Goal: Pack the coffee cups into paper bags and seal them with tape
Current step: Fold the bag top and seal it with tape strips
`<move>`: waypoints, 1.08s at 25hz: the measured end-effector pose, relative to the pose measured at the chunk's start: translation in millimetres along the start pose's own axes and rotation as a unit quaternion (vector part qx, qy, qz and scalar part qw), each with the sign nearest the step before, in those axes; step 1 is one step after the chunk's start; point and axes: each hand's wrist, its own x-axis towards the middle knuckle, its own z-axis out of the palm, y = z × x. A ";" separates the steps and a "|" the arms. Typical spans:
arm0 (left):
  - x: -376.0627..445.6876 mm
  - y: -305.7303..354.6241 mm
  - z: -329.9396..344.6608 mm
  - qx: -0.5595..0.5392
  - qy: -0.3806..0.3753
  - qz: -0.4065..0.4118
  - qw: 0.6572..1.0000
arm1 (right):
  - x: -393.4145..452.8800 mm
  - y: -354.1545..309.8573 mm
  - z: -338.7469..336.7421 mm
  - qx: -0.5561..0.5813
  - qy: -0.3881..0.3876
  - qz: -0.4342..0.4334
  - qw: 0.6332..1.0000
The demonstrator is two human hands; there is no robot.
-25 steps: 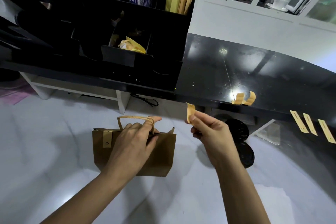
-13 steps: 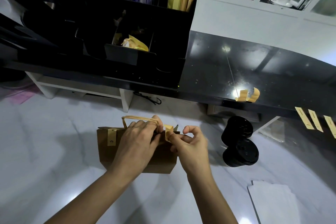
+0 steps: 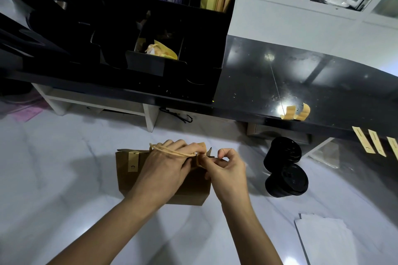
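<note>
Evidently the sealing step was in hand: the brown paper bag stood upright on the pale floor, its folded mouth running left to right, and both hands met at the right end of that mouth. The left hand lay curled over the bag's top, holding the fold shut, with the twine handle looped across its knuckles. The right hand, just right of the bag's top edge, pinched a tan strip of tape between thumb and forefinger against the fold, its other fingers curled loosely. The strip's long axis ran up and down, across the mouth, so the coming press probably needs to go down over the edge, and the right hand was the nearer one to do it. 1 taped strip already sat at the bag's left end. Right of the bag, well apart, lay 2 black lidded cups on their sides, and beyond them spare tape strips hung from the dark counter's edge. Whether a cup sat inside the bag was hidden, and how much of the strip had stuck could not be made out behind the fingers
</note>
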 end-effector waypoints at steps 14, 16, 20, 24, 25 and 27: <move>11.3 -7.7 -7.2 -0.033 -0.089 -0.022 0.995 | -5.8 3.8 -2.0 -0.039 -0.022 0.013 0.999; 11.0 -7.1 -7.5 -0.027 -0.089 -0.017 0.995 | -6.2 6.6 -2.5 -0.051 -0.024 0.008 0.998; 10.1 -9.1 -6.4 -0.030 -0.095 -0.009 0.995 | -3.6 13.9 -5.9 -0.097 -0.022 -0.032 0.995; 10.4 -10.5 -4.6 -0.041 -0.087 0.006 0.995 | -3.0 19.5 -7.1 -0.158 0.011 -0.064 0.985; 10.5 -10.7 -3.8 -0.042 -0.084 0.010 0.996 | -2.9 19.9 -7.8 -0.170 0.021 -0.069 0.983; 10.3 -11.4 -2.9 -0.045 -0.077 0.020 0.996 | -1.7 21.5 -9.2 -0.192 0.034 -0.074 0.978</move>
